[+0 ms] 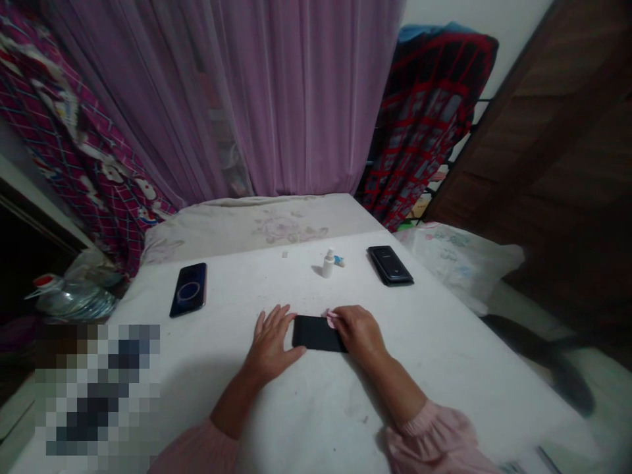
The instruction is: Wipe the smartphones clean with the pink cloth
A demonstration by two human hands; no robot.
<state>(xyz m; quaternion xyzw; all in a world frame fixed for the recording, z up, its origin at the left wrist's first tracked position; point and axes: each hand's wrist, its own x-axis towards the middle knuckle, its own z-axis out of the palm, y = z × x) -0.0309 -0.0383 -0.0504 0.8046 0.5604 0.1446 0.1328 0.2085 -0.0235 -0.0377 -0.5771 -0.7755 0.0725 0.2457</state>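
Observation:
A black phone (318, 334) lies flat on the white-covered table, long side across. My left hand (270, 343) clasps its left end between thumb and index finger, while the other fingers spread over the cloth. Pinched in the fingers of my right hand (360, 331) is a small pink cloth (332, 318), which touches the upper right part of the phone. That hand covers the phone's right end. Beyond the phone stands a small white spray bottle (328, 264), upright, with a little blue-and-white item (339, 261) beside it.
At the left lies another phone (188, 289); dark phones (390, 265), seemingly stacked, lie at the right. A pixelated patch hides the table's lower left. The white table cover (434, 368) ends near a plastic bag (459, 260). A large bottle (74, 299) stands off the left edge. Purple curtains (306, 99) hang behind.

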